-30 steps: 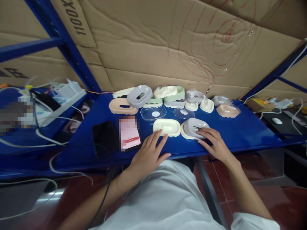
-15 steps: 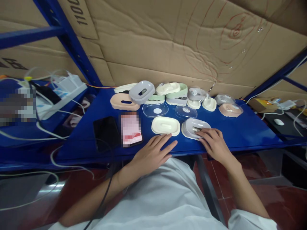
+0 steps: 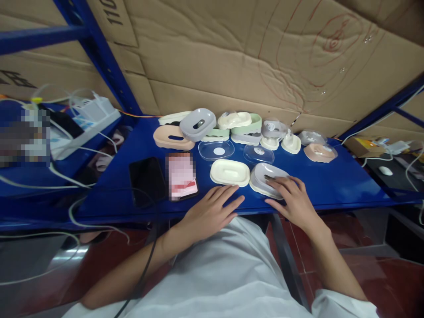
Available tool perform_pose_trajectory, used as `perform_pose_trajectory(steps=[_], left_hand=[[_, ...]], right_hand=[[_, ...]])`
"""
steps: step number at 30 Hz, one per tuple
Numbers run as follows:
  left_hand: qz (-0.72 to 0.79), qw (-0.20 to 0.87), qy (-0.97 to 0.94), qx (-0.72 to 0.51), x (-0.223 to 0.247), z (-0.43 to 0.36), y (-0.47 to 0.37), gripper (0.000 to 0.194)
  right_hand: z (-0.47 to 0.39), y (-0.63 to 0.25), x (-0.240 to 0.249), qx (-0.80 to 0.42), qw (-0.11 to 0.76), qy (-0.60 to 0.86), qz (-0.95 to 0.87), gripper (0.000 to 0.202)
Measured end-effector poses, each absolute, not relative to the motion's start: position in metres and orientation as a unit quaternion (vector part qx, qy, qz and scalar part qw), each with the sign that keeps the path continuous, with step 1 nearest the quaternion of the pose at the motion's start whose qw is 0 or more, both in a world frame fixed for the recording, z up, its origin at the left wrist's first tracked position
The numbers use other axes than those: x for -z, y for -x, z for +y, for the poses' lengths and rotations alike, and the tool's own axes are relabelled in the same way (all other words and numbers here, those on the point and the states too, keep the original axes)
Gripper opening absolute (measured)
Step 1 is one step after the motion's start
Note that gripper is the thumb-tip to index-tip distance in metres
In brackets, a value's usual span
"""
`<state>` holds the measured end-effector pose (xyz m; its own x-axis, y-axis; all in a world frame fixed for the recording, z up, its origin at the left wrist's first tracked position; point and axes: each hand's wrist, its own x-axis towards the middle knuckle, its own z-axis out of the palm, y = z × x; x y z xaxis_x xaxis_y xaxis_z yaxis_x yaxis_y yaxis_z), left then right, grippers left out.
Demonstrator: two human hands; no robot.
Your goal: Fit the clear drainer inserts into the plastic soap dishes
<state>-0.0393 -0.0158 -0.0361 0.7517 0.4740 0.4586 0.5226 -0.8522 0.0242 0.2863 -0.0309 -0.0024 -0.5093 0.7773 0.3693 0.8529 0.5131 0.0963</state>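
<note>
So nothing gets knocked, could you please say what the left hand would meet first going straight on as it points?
The left hand would probably meet the cream dish first, at its near edge; whether they touch now is hard to tell.

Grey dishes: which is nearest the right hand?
The front grey dish, on a cream base, partly under the right hand; the other grey dishes sit in the back row.

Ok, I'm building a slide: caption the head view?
Right hand on a grey slotted soap dish, left hand near a cream oval tray.
</note>
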Motion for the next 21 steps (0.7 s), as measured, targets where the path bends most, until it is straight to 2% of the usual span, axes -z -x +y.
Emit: perform_pose_trajectory(steps=[6, 15, 21], left_hand=[[-0.265, 0.041, 0.935, 0.234, 0.036, -0.016, 0.040, 0.044], [-0.247, 0.036, 0.938, 0.242, 0.032, -0.016, 0.037, 0.049], [-0.268, 0.027, 0.929, 0.255, 0.032, -0.016, 0.037, 0.037]], right_hand=[[-0.042, -0.282, 0.016, 0.120, 0.192, 0.466, -0.855, 0.047], [-0.065, -0.254, 0.010, 0.067, 0.193, 0.415, -0.887, 0.053], [-0.066, -0.240, 0.012, 0.074, 0.212, 0.384, -0.896, 0.062]])
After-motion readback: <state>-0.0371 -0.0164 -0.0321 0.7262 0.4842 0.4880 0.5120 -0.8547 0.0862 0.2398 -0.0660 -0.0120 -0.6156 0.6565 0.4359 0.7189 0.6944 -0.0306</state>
